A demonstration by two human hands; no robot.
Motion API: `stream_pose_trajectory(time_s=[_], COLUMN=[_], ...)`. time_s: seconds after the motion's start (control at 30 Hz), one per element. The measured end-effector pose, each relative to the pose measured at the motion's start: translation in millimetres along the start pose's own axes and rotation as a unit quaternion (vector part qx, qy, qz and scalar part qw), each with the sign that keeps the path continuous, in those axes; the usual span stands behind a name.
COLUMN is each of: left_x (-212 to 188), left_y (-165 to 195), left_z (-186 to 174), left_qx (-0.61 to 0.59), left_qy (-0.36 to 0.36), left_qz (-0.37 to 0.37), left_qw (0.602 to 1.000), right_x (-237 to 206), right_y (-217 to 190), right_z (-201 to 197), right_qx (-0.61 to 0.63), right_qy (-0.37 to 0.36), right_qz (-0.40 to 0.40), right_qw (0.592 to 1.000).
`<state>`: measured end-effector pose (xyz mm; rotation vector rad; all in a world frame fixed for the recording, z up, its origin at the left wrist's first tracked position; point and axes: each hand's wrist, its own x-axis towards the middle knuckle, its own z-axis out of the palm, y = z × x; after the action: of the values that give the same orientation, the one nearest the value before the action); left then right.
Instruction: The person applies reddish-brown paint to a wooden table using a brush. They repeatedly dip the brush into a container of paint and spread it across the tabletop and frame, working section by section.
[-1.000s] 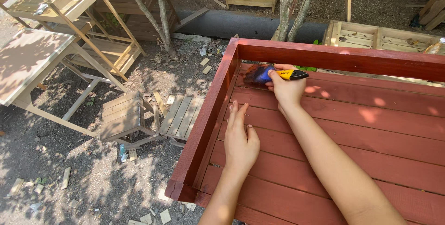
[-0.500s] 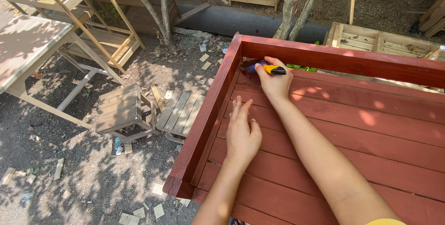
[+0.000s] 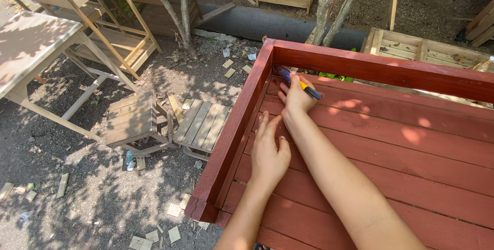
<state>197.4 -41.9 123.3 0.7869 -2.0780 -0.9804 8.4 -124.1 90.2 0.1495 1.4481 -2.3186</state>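
Brush (image 3: 301, 83) in closed right hand (image 3: 296, 98) grip; left hand (image 3: 267, 152) flat.

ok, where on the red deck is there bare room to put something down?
Free: the red planks right of the right hand, up to the far rail. Crowded: the corner by the left rail, where the left hand lies flat and the right holds a yellow-and-blue tool.

No packages, labels, signs or screens show here — none.
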Motion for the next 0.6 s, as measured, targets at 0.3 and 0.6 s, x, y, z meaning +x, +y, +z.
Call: stream_pose_trajectory(time_s=[0.3,0.6], left_x=[2.1,-0.2], left_y=[-4.2,-5.2], left_z=[-1.8,-11.8], left_qx=[0.007,0.01], left_qy=[0.012,0.02], left_qz=[0.015,0.018], left_qw=[1.0,1.0], right_x=[12.0,-8.9], right_y=[17.0,14.1], right_z=[-33.1,13.9], right_qx=[-0.112,0.062], right_qy=[-0.055,0.008], right_qz=[-0.297,-0.101], right_qw=[0.947,0.993])
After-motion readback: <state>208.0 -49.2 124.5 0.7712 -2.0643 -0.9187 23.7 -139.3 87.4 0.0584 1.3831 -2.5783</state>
